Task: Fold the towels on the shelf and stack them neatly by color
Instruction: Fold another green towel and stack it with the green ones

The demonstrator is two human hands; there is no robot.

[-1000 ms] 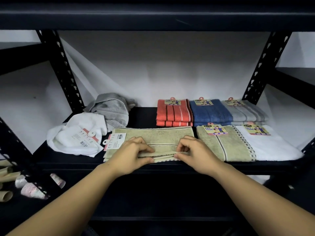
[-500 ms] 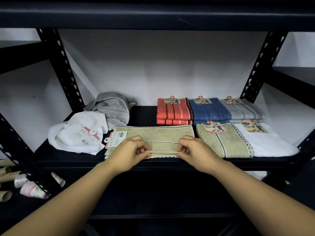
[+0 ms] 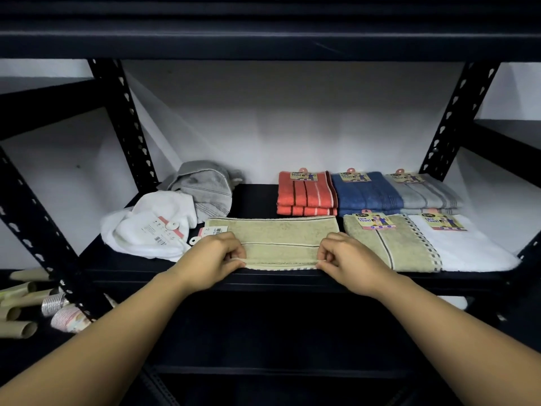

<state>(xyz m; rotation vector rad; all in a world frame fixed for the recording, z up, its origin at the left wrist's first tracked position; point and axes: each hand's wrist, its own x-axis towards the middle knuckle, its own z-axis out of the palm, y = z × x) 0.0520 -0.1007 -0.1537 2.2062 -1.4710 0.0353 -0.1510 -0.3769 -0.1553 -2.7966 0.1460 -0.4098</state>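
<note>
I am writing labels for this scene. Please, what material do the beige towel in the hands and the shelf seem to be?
Beige towel: looks like cotton terry, matte, with a fuzzy looped pile and a flat woven stripe; the exact fibre cannot be told. Shelf: probably painted steel, a dark, slightly glossy finish, with punched slots in its posts.

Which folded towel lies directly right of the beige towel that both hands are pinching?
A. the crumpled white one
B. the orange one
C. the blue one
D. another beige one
D: the left hand and right hand pinch the beige towel, and the folded beige towel lies just right of it.
</note>
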